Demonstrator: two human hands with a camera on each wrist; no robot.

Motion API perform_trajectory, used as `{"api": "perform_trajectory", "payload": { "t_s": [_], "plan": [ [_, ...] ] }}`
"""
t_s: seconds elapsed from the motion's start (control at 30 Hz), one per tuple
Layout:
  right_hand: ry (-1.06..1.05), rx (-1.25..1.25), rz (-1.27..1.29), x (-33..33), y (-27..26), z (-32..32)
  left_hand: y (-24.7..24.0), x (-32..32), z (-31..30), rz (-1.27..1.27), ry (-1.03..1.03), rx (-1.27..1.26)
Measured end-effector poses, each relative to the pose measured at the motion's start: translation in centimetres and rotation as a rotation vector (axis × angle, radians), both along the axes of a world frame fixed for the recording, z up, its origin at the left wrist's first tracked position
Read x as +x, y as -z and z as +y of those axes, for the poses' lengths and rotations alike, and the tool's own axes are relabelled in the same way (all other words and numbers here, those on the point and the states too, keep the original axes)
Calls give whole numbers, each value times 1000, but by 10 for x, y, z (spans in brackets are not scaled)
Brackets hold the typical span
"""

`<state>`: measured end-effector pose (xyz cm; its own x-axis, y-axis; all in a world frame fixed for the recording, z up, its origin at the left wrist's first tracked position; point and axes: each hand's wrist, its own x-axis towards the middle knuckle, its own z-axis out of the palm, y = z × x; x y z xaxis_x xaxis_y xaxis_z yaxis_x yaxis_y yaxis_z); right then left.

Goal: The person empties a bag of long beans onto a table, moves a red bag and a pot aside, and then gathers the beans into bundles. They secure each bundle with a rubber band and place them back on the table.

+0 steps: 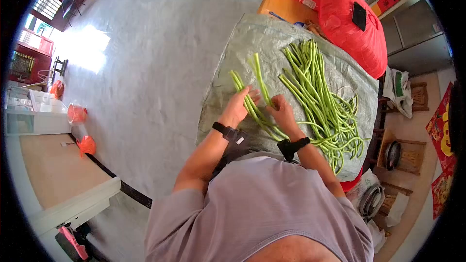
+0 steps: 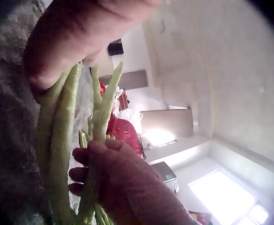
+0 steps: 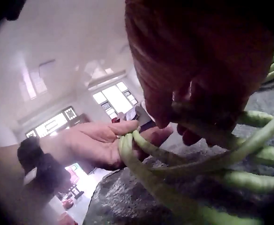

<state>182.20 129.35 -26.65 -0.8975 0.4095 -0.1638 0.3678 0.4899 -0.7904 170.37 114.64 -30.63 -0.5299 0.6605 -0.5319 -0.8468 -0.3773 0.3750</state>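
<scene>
My left hand (image 1: 236, 106) holds a few long green beans (image 1: 252, 111) between thumb and fingers, their tips poking out past the hand. Just to its right, my right hand (image 1: 283, 112) pinches another long bean or two (image 1: 260, 78), which point away from me. In the left wrist view the right thumb and curled fingers (image 2: 123, 180) close round these beans. The right wrist view shows beans (image 3: 141, 164) bending down from the left hand (image 3: 101, 143). A large pile of long beans (image 1: 315, 87) lies on the grey-green sheet (image 1: 233, 48) to the right.
Beyond the sheet, a big red plastic bag (image 1: 340, 24) with a black phone-like object (image 1: 359, 16) on it sits beside an orange table (image 1: 276, 2). Wooden chairs (image 1: 412, 155) line the right wall. Grey floor (image 1: 155, 43) stretches to the left.
</scene>
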Motion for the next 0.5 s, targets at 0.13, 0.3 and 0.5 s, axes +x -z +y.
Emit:
{"api": "perform_trajectory", "payload": {
  "t_s": [0.13, 0.3, 0.5],
  "plan": [
    [-55, -53, 12, 4, -2, -8, 17, -3, 3, 37, -2, 65],
    [-144, 23, -20, 3, 5, -8, 12, 1, 0, 0, -16, 161],
    [-212, 17, -23, 8, 1, -9, 9, 7, -3, 30, -24, 100]
  ]
}}
